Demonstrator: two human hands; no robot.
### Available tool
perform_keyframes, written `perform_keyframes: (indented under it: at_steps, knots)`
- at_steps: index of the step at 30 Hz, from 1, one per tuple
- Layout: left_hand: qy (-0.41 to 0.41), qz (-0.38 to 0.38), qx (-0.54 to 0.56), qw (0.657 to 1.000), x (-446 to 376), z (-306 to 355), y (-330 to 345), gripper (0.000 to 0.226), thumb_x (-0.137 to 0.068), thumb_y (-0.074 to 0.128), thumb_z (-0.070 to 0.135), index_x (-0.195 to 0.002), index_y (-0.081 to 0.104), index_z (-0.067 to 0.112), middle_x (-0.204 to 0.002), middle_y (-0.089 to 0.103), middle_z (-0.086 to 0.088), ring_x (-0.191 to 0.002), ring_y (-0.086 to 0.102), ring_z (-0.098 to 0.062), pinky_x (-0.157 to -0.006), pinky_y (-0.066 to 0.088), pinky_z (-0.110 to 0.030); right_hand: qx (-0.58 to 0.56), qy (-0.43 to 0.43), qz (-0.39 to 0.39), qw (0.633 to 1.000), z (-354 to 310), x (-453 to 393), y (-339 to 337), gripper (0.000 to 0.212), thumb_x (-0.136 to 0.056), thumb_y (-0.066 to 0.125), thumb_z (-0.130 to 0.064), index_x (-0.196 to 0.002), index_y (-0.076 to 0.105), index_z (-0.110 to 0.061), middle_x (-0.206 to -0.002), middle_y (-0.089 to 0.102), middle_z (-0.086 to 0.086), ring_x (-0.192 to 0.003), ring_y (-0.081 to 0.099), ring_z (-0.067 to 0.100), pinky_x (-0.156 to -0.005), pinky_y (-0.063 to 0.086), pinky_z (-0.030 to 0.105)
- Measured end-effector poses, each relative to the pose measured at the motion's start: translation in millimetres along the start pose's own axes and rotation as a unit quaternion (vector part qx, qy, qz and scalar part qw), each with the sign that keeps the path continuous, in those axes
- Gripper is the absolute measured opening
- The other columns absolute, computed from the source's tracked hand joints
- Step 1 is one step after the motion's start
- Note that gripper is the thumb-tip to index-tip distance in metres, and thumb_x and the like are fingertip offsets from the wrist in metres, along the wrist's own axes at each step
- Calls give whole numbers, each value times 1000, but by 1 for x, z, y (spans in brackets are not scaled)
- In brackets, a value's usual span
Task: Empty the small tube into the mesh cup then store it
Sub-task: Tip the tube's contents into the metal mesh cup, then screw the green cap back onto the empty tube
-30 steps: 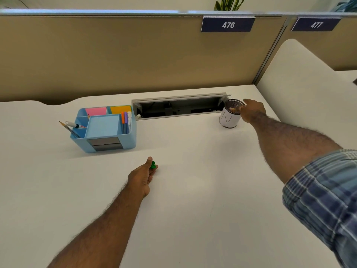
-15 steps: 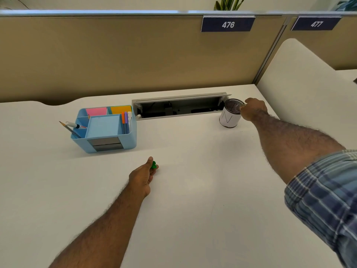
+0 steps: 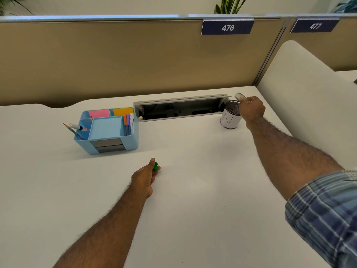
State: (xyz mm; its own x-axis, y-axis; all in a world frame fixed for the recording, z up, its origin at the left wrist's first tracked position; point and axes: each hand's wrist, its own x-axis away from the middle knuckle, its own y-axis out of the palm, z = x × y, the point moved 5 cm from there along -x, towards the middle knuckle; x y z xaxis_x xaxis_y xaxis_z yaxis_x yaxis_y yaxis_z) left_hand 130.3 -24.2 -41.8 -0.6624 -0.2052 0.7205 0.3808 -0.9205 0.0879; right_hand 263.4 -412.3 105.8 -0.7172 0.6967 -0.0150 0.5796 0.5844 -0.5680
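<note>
The small tube (image 3: 240,96), clear and somewhat blurred, was held just above and behind the far rim of the mesh cup (image 3: 230,117). Its long axis lay tilted, the visible free end pointing up and to the left, away from the hand; the other end was hidden in the grip. Whether anything remained inside could not be told.

The right hand (image 3: 252,109) was closed around the tube's near end, fingers curled tight, the fist sitting just right of the cup's rim; contact with the cup itself could not be confirmed.

The mesh cup stood upright on the white desk (image 3: 193,190), wrapped in a white paper band.

The left hand (image 3: 144,177) rested on the desk well to the left of the cup and nearer the person, fingers loosely closed, pinching a small green cap (image 3: 155,166) between thumb and fingertips.

A blue desk organiser (image 3: 108,130) stood far left of the cup.
</note>
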Motion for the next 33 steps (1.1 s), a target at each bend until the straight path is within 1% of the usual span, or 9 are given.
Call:
perform_keyframes:
  at_steps: [4, 7, 10, 13, 18, 21, 24, 29, 33]
  knots:
    - [7, -1, -2, 1000, 0, -1, 0, 18, -85, 66, 36, -81, 63, 19, -102, 69, -6, -96, 61, -16, -79, 42, -26, -156, 61, -30, 985, -2, 14, 14, 30, -88, 61, -43, -99, 64, -15, -104, 72, 7, -89, 62, 21, -70, 49, 30]
    - [11, -1, 1, 1000, 0, -1, 0, 18, -85, 67, 37, -81, 64, 20, -103, 69, -6, -91, 61, -14, -71, 41, -23, -261, 108, -80, 956, -3, 35, 24, 19, -90, 60, -37, -81, 61, -22, -88, 70, -1, -70, 55, 12, -54, 40, 23]
    - [7, -2, 7, 1000, -1, -2, -1, 20, -84, 68, 38, -86, 66, 18, -107, 69, -6, -93, 61, -15, -69, 41, -21, -336, 153, -141, 918, -2, 63, 36, 18, -93, 57, -37, -92, 63, -20, -84, 66, -6, -70, 52, 9, -57, 38, 24]
    - [8, 0, 10, 1000, 0, -2, -2, 38, -82, 69, 38, -109, 67, 12, -113, 69, -6, -95, 61, -15, -68, 43, -22, -374, 170, -200, 889, 3, 93, 48, 16, -96, 53, -36, -96, 62, -21, -90, 64, -6, -78, 51, 10, -65, 38, 28]
    - [18, -2, 12, 1000, 2, -3, -2, 45, -81, 71, 38, -117, 66, 12, -118, 69, -7, -92, 61, -15, -75, 43, -25, -371, 197, -266, 867, 23, 151, 68, 12, -95, 55, -29, -94, 64, -21, -93, 66, -5, -81, 51, 11, -68, 38, 29]
    - [15, 1, 14, 1000, 1, -3, -3, 41, -81, 70, 40, -112, 66, 12, -117, 68, -7, -94, 61, -17, -78, 42, -27, -345, 211, -303, 863, 38, 185, 79, 12, -92, 57, -28, -97, 65, -21, -94, 67, -5, -81, 51, 11, -68, 38, 29]
    - [19, -1, 21, 1000, 1, -4, -5, 43, -81, 70, 39, -113, 66, 12, -117, 68, -6, -94, 61, -16, -77, 41, -27, -322, 228, -330, 857, 53, 220, 87, 7, -90, 58, -24, -91, 65, -22, -89, 68, -6, -74, 52, 9, -65, 36, 27]
    - [26, -1, 31, 999, 3, -5, -5, 44, -80, 72, 38, -115, 66, 13, -113, 68, -4, -88, 62, -13, -73, 43, -26, -231, 211, -350, 883, 72, 264, 96, 4, -87, 63, -18, -86, 65, -21, -90, 68, -2, -72, 53, 11, -60, 38, 25]
    - [28, -3, 40, 999, 3, -6, -4, 41, -81, 71, 34, -117, 66, 13, -114, 66, -3, -90, 60, -15, -83, 41, -29, -162, 167, -343, 910, 77, 282, 100, 11, -81, 70, -22, -92, 67, -19, -88, 66, 0, -75, 56, 14, -64, 43, 26]
